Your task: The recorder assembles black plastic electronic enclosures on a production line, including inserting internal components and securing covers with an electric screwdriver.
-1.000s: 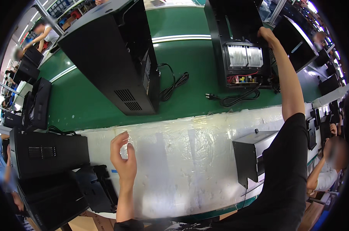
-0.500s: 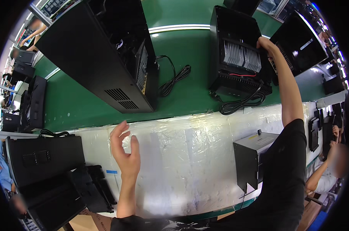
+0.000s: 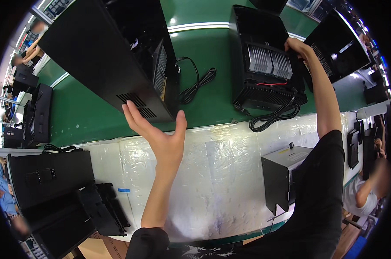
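My left hand (image 3: 161,136) is raised with its fingers spread, just in front of the lower corner of a tall black cabinet (image 3: 91,56). Its fingertips overlap the vent slots in this view; whether they touch the metal I cannot tell. At the far right, my right hand (image 3: 298,46) has its fingers curled at the right side wall of an open black case (image 3: 252,93), with the fingertips partly hidden. Silver finned heat sinks (image 3: 269,60) and a red wire (image 3: 272,84) show inside that case. A coiled black power cable (image 3: 275,116) hangs at its near end.
Another coiled cable (image 3: 198,86) lies on the green mat (image 3: 83,112) between the two units. A grey-topped box (image 3: 276,183) stands near my right arm. Black units (image 3: 53,172) and black plastic parts (image 3: 104,209) occupy the left. Other people work at both sides.
My left hand has moved forward and right, up to the tall cabinet's corner, and its fingers have spread wider. My right hand stays at the open case's side wall.
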Demonstrator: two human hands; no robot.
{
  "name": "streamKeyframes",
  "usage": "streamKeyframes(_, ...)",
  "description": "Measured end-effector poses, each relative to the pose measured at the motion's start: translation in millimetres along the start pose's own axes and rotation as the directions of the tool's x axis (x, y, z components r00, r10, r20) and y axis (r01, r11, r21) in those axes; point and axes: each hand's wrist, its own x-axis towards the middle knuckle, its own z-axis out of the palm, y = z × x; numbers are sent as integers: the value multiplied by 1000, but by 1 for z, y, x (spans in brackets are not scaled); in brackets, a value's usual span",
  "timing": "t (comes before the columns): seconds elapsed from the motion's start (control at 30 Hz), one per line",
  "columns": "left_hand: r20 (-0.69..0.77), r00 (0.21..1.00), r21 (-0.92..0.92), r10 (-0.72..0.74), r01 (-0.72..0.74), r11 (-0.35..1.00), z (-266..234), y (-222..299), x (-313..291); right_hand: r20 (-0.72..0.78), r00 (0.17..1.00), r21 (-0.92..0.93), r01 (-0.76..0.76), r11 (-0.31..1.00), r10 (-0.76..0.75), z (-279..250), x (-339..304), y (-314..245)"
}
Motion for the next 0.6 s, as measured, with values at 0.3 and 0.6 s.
streamKeyframes(0.3, -199, 973, 312, 117, -51, 949, 25, -5, 16, 119, 980, -84, 170, 982, -160, 14, 0, -45)
streamKeyframes(0.6, -214, 976, 114, -44, 70, 991, 2, -17, 36, 47, 998, -172, 39, 984, -32, 15, 28, -27)
